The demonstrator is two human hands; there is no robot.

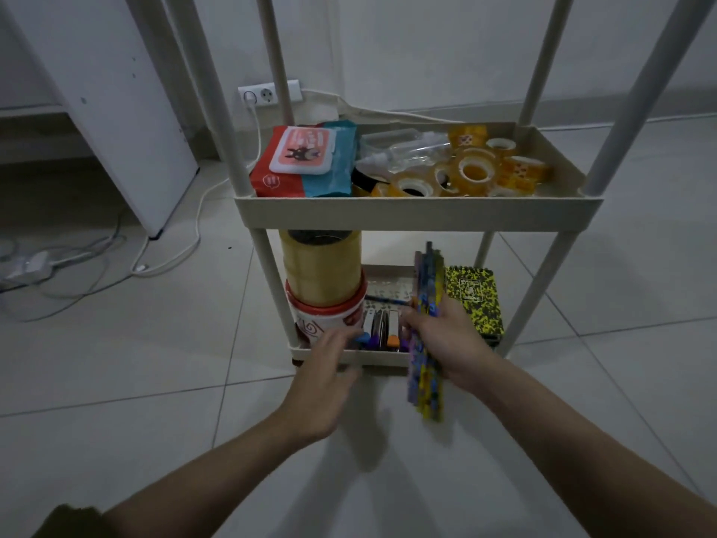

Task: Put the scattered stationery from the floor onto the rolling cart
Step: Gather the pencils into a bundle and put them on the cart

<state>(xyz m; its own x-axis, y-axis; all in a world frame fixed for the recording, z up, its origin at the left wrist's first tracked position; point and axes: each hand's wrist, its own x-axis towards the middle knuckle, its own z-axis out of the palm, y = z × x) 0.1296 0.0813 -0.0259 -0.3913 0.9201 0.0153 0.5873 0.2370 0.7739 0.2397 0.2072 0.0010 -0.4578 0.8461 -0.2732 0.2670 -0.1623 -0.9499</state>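
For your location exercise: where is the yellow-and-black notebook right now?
In the head view, the yellow-and-black notebook lies on the right side of the cart's bottom shelf, just right of the pencil bundle gripped in the right hand.

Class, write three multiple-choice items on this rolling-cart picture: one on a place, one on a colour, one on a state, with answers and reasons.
1. Where does the wet-wipes pack lie?
A. on the floor
B. on the upper tray, left end
C. on the lower tray

2. What colours is the notebook on the lower tray?
A. yellow and black
B. red and white
C. plain blue

3. What is the right hand doing?
A. resting empty on the floor
B. closed around a bundle of pencils
C. lifting a tape roll

Answers:
1 B: the pack sits by the left post of the upper tray.
2 A: its cover is yellow speckled with black.
3 B: the fingers wrap the bundle of pencils at the lower tray.
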